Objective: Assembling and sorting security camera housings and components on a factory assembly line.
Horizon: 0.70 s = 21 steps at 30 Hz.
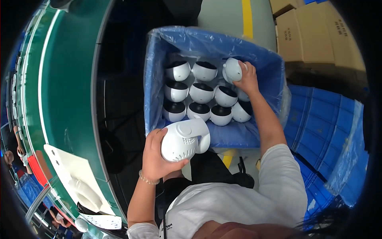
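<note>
My left hand [154, 159] is closed around a white round security camera [175, 143], held above the near edge of a blue bin. Vent slots, a grid of small holes and a curved bracket show on that camera. Inside the bin [153, 79], my right hand [249, 83] grips another white camera [230, 71] at the far right; some fingers are hidden behind it. Several white cameras with black fronts, such as one in the middle [201, 93], sit in rows on the bin's floor. A clear plastic liner [199, 34] covers the bin's walls.
A green workbench [75, 79] with a grey edge runs along the left, bearing a cream moulded plate [75, 179]. Cardboard boxes [314, 36] stand at the far right, above blue plastic crates [310, 119]. A yellow floor stripe [247, 18] passes behind the bin. Other people [18, 147] are at far left.
</note>
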Each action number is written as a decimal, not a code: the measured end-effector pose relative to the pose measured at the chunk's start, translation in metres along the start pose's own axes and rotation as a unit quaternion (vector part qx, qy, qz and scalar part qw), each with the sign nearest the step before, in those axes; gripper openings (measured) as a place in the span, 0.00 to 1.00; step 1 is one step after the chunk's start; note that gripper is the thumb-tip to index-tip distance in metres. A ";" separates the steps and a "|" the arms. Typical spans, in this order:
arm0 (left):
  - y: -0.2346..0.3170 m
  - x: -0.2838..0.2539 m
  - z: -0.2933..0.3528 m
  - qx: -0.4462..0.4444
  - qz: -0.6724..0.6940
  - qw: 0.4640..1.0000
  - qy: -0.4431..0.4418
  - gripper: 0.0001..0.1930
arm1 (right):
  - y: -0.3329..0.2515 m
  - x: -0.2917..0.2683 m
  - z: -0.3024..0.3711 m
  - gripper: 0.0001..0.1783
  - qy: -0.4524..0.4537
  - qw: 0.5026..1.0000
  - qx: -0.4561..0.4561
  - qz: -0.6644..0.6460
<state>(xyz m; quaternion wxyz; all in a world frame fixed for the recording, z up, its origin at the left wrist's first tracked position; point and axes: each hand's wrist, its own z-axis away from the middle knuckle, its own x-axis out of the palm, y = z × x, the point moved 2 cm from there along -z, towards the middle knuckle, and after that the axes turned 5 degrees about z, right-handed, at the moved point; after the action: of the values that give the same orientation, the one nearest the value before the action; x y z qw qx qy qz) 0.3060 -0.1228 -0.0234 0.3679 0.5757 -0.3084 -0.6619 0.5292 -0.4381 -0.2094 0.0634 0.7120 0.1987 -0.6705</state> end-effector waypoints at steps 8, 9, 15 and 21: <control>-0.022 0.026 -0.014 -0.046 -0.003 0.999 0.029 0.47 | 0.016 0.117 0.013 0.45 0.014 1.000 -0.008 0.021; -0.020 0.028 -0.019 -0.044 -0.018 0.998 0.028 0.47 | 0.023 0.127 0.019 0.44 0.004 0.999 0.025 0.037; 0.005 0.038 -0.050 -0.033 -0.079 0.996 -0.018 0.43 | 0.002 0.067 0.014 0.40 -0.115 0.993 0.022 0.028; 0.024 0.056 -0.080 0.023 -0.182 0.980 -0.074 0.39 | -0.117 -0.107 0.054 0.48 -0.287 0.863 -0.175 -0.378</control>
<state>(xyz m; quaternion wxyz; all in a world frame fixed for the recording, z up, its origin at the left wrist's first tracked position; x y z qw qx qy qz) 0.3845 -0.1822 -0.0453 0.2046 0.5800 -0.2400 -0.7511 0.4337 -0.3718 -0.0886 -0.0169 0.3359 0.5395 -0.7719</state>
